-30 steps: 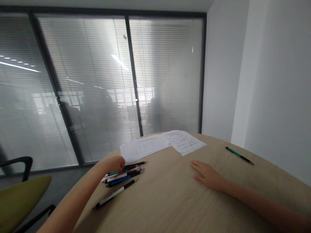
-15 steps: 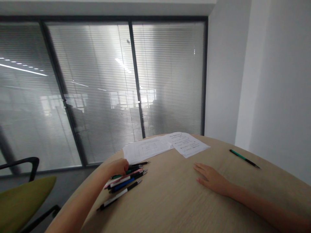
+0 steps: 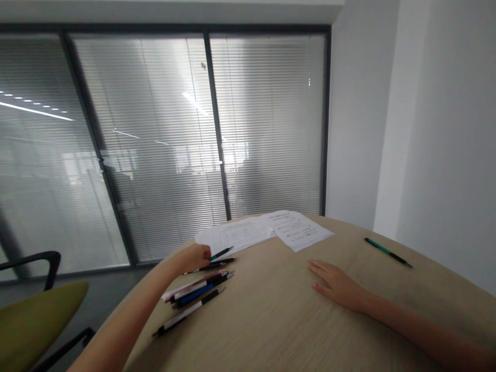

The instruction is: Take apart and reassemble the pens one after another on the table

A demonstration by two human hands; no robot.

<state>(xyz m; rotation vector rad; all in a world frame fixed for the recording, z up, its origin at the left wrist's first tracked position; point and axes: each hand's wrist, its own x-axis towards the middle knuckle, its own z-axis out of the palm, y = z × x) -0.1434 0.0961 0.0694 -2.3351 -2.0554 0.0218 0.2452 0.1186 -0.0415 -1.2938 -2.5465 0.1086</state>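
Note:
My left hand is closed on a green and black pen, whose tip points right, just above the pile. Below and beside that hand lie several pens: black ones, a pink and white one, a blue one. Nearest me, a white and black pen lies a little apart from the others. My right hand rests flat on the table with its fingers stretched out and nothing in them. Another green and black pen lies farther right, apart from that hand.
Printed sheets of paper lie at the far side of the round wooden table. At the left stands a chair with a green seat and black armrests. Beyond the table are glass panels with blinds and a white wall.
My left hand has lifted the green and black pen from the pile, moving slightly up and right. My right hand stays where it was.

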